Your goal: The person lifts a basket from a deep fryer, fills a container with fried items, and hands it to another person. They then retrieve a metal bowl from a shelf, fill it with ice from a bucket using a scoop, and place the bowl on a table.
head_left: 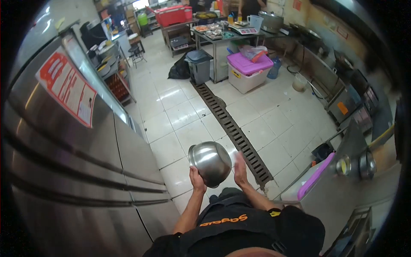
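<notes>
A shiny stainless steel bowl (212,165) is held in front of my body, tipped on its side so its rim faces left and its rounded outside faces right. Around its lower left rim, my left hand (197,179) is closed. My right hand (240,172) is just to the right of the bowl, fingers stretched upward and a little blurred. A small gap seems to separate that palm from the metal. The inside of the bowl is hidden from me.
Steel refrigerator doors (102,158) line my left. A drain grate (231,128) crosses the tiled floor. Ahead stand a grey bin (199,70), a purple-lidded box (248,70) and a work table (220,38) with goods. On my right is a steel counter (342,201).
</notes>
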### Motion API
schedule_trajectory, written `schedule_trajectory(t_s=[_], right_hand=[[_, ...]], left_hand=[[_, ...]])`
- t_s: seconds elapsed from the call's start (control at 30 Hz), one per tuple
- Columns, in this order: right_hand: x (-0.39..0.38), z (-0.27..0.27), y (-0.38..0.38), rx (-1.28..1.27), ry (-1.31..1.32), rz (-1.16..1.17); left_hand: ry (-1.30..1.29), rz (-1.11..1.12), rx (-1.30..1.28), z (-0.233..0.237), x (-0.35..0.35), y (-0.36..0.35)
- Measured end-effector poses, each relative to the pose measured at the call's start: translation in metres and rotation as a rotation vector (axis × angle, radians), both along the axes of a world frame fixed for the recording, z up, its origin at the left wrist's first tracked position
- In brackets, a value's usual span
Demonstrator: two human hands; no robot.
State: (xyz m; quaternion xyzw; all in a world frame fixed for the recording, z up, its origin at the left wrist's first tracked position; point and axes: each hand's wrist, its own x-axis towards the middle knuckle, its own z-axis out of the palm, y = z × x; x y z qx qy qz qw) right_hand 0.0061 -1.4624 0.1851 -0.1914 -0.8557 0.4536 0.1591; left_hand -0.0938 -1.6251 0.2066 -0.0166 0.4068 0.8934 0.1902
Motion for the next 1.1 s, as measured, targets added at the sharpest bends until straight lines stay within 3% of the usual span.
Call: schedule_trajectory(t_s=[0.07, 0.17, 0.2, 0.23, 0.3, 0.4, 0.47, 0.5, 0.6, 0.7, 0.77, 0.8, 0.83, 0.87, 0.9, 0.93, 1.0, 1.07, 1.1], right_hand=[[-0.026, 0.0, 0.0, -0.114, 0.023, -0.023], [-0.081, -0.012, 0.016, 0.032, 0.261, -0.029], [-0.096, -0.026, 0.018, -0.055, 0.002, 0.036], [-0.116, -0.041, 0.036, -0.029, 0.007, 0.02], [-0.184, -0.04, 0.084, -0.071, 0.182, -0.118], [-0.264, 0.021, 0.109, 0.275, 0.088, -0.435], [-0.322, 0.024, 0.086, 0.479, 0.174, -0.485], [-0.35, 0.008, 0.077, -0.038, 0.165, -0.066], [-0.401, 0.016, 0.091, -0.56, -0.024, 0.042], [-0.436, 0.008, 0.093, -0.552, -0.014, -0.018], [-0.467, 0.033, 0.102, -0.358, 0.028, -0.074], [-0.491, 0.008, 0.112, -0.065, 0.009, -0.005], [-0.515, -0.013, 0.123, 0.095, -0.173, 0.189], [-0.545, -0.026, 0.134, -0.075, -0.358, 0.303], [-0.571, -0.057, 0.144, 0.152, -0.278, 0.273], [-0.599, -0.033, 0.156, 0.164, -0.264, 0.211], [-0.655, -0.008, 0.17, -0.154, 0.1, 0.045], [-0.698, 0.012, 0.157, -0.252, 0.194, -0.149], [-0.718, -0.006, 0.15, -0.172, 0.222, -0.088]], left_hand=[[-0.064, -0.032, 0.035, -0.002, -0.026, 0.001], [-0.026, 0.02, -0.002, -0.013, -0.077, 0.016], [-0.041, 0.031, -0.027, -0.018, -0.09, 0.017], [0.051, 0.003, -0.207, -0.044, -0.113, 0.018], [0.011, 0.035, -0.141, -0.032, -0.166, 0.037], [-0.009, -0.03, -0.114, -0.006, -0.222, 0.055], [0.05, -0.015, -0.157, -0.007, -0.268, 0.082], [0.09, -0.033, -0.186, -0.003, -0.287, 0.091], [0.09, -0.026, -0.176, 0.01, -0.347, 0.109], [-0.022, -0.033, -0.101, -0.008, -0.409, 0.103], [-0.115, 0.063, -0.115, -0.007, -0.451, 0.114], [-0.159, 0.136, -0.187, -0.013, -0.472, 0.114], [-0.182, 0.118, -0.193, -0.013, -0.494, 0.115], [-0.201, 0.101, -0.191, -0.011, -0.518, 0.117], [-0.169, 0.078, -0.186, -0.012, -0.539, 0.118], [-0.114, 0.063, -0.169, -0.013, -0.565, 0.12], [-0.096, 0.066, -0.093, -0.016, -0.617, 0.121], [-0.065, 0.052, 0.009, -0.012, -0.667, 0.128], [-0.051, 0.029, 0.03, -0.012, -0.692, 0.129]])
